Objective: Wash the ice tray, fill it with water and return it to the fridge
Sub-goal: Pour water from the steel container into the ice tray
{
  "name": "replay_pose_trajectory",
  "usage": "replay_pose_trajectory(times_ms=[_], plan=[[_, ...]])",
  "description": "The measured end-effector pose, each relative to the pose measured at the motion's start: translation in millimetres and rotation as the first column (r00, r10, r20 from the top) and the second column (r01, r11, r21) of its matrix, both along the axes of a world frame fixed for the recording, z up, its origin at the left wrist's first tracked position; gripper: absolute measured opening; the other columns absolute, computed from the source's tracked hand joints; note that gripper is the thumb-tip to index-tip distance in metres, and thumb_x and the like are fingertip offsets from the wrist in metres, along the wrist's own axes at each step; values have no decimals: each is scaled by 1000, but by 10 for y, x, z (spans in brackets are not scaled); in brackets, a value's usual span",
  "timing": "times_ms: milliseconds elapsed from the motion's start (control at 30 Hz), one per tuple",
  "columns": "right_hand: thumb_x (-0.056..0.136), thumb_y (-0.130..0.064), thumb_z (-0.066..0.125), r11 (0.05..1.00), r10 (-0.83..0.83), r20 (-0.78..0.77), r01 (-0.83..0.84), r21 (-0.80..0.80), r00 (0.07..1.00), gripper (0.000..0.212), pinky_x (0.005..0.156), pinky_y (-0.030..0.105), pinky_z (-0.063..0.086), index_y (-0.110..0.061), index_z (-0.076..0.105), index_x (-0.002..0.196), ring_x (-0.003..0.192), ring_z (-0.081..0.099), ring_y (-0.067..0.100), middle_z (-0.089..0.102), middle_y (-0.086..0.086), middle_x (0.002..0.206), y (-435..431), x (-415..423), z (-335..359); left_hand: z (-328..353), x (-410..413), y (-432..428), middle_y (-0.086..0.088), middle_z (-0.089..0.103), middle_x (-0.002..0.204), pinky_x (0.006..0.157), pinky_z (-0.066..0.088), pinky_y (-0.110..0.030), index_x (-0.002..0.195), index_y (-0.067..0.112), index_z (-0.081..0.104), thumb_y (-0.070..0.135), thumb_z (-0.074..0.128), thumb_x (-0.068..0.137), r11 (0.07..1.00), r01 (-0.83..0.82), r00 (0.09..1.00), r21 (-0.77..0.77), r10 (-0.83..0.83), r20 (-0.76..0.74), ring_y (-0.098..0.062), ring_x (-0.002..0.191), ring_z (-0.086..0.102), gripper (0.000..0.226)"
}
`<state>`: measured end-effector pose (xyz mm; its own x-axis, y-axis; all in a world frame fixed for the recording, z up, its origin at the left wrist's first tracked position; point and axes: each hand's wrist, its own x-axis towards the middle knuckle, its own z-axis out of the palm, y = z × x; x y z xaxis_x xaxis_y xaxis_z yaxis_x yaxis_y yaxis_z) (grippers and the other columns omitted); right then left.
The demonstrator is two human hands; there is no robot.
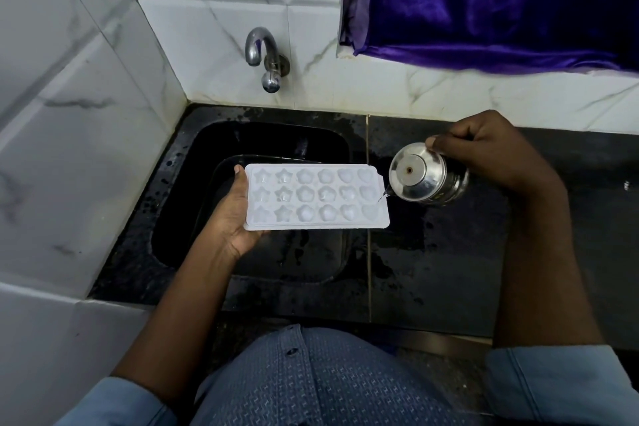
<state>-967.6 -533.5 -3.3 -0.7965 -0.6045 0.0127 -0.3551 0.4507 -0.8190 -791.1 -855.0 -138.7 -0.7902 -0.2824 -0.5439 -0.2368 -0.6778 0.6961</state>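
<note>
A white ice tray with star, flower and heart moulds is held level over the black sink. My left hand grips its left end from below, thumb on the rim. My right hand holds a shiny steel pot tilted on its side to the right of the tray. A thin stream of water runs from the pot's rim onto the tray's right edge. The moulds look wet.
A metal tap juts from the marble-tiled wall above the sink, with no water running. A dark dish lies in the sink under the tray. Wet black countertop spreads to the right. A purple curtain hangs at the upper right.
</note>
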Motion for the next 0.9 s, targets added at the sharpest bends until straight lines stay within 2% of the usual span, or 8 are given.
replay_pose_trajectory(times_ms=[133,233,367,500,567,667,800,900], plan=[[98,-24,73,1000,-2,10,2,-1,1000,44,65,39,42,5,65,67,55,49,21,55,30,62,-15,-1,6,3,-2,-1,-12,78,127,74,67,-44,133,18,69,76,24,102,1000,0,1000,-1,0,-6,-30,111,78,80],[98,-25,73,1000,-4,11,4,1,1000,44,64,38,41,7,65,69,55,48,22,54,34,65,-23,2,19,5,-8,-1,-12,78,125,73,67,-43,131,18,69,75,23,102,1000,4,1000,-3,-4,-3,-30,110,78,79],[98,-25,74,1000,-3,12,3,-6,1000,46,62,37,40,-2,61,61,52,45,18,48,18,54,-29,-11,12,-6,-13,-14,-12,77,129,76,67,-45,133,19,69,77,23,102,1000,14,1000,-8,-14,-3,-31,113,77,81],[96,-31,73,999,25,7,-25,-48,1000,51,62,39,39,9,59,67,55,44,22,47,35,63,-74,20,37,-30,-19,0,-13,75,132,78,67,-46,136,18,69,78,25,100,1000,22,1000,-14,-22,-2,-33,117,75,82],[95,-33,73,997,49,1,-49,-53,999,53,63,40,40,10,58,68,57,44,23,46,34,62,-126,33,61,-45,-29,21,-14,74,135,80,67,-47,140,17,66,78,28,100,1000,22,1000,-14,-22,0,-33,120,74,82],[96,-28,73,995,92,-18,-93,-46,996,53,61,38,37,9,54,64,56,40,22,42,22,56,-219,48,105,-53,-38,56,-15,73,136,80,66,-47,142,16,65,78,31,100,1000,25,1000,-10,-25,7,-34,120,74,82],[98,-24,72,991,128,-55,-130,-36,990,55,57,34,34,15,48,67,55,36,23,38,34,61,-320,99,158,-36,-26,56,-15,74,134,79,67,-47,141,16,66,78,30,100,1000,20,1000,-10,-20,12,-34,118,75,82],[99,-22,72,989,148,-77,-150,-18,986,56,53,29,32,13,44,64,53,33,21,33,26,58,-374,125,185,-4,-5,30,-13,74,134,83,66,-47,140,17,66,78,27,101,1000,11,1000,-22,-11,11,-33,119,74,82]])
